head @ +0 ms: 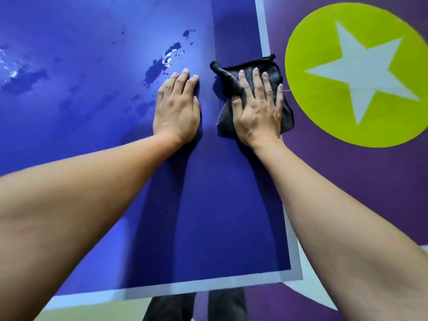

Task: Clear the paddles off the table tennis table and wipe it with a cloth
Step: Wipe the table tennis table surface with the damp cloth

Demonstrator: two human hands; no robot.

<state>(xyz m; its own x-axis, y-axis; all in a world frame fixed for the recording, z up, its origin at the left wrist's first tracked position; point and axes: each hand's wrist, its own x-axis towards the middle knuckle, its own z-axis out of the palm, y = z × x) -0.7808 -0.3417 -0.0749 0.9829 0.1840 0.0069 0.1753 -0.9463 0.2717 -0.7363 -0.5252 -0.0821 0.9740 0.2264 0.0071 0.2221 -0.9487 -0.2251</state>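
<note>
Risk: dark grey cloth (225, 114) under flat, spread right fingers (256, 82) may slide off blue surface (208, 205) edge; wet patches (157, 67) beyond flat, closed left fingers (183, 82) prob. missed.

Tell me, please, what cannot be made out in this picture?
Head view:
Dark grey microfibre cloth: its middle lies under the right hand.
Blue table tennis table: far end and left side cut off by the frame; paddles nowhere in view.

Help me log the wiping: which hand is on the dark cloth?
The right hand, flat on the dark grey cloth; the left hand rests on the bare blue tabletop.
</note>
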